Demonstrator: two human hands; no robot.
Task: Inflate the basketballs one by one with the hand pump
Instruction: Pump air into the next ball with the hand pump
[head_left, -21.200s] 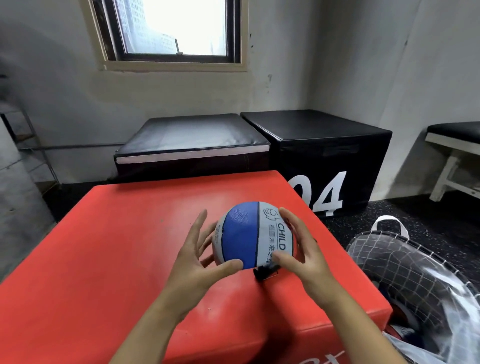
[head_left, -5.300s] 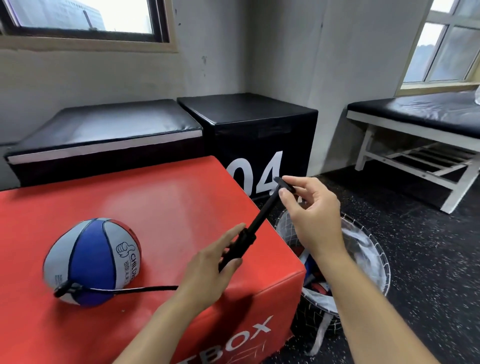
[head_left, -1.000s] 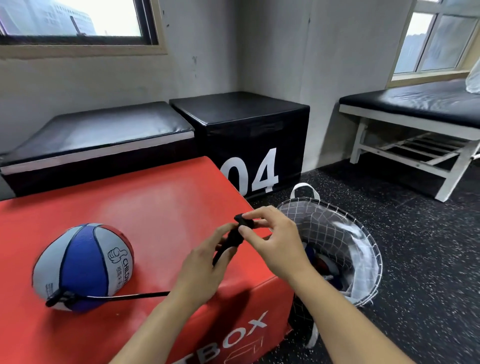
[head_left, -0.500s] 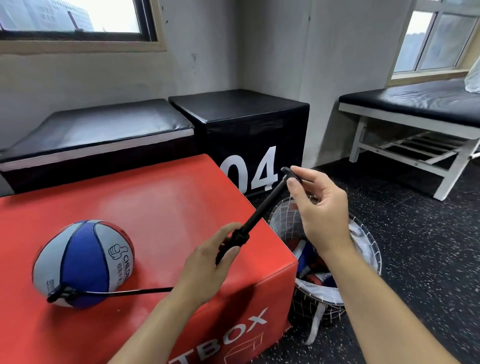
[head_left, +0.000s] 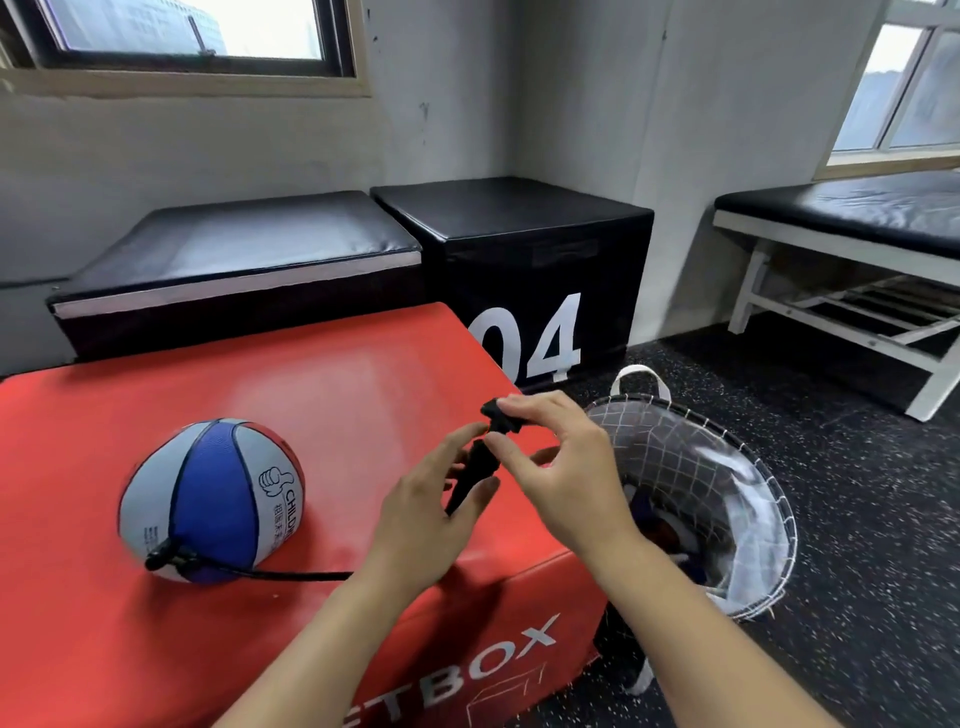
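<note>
**Hands on the pump, handle pressed in**

Left hand grips the pump barrel; right hand pinches its handle. Pump axis tilts up-right. The basketball sits on the red box, left of both hands, joined by the hose.

Grey concrete walls meeting in a corner. Daylit window at upper left, another window at right. Black speckled floor. Low black padded box beside a taller black box marked 04. White-framed bench with black pad along the right wall.
</note>
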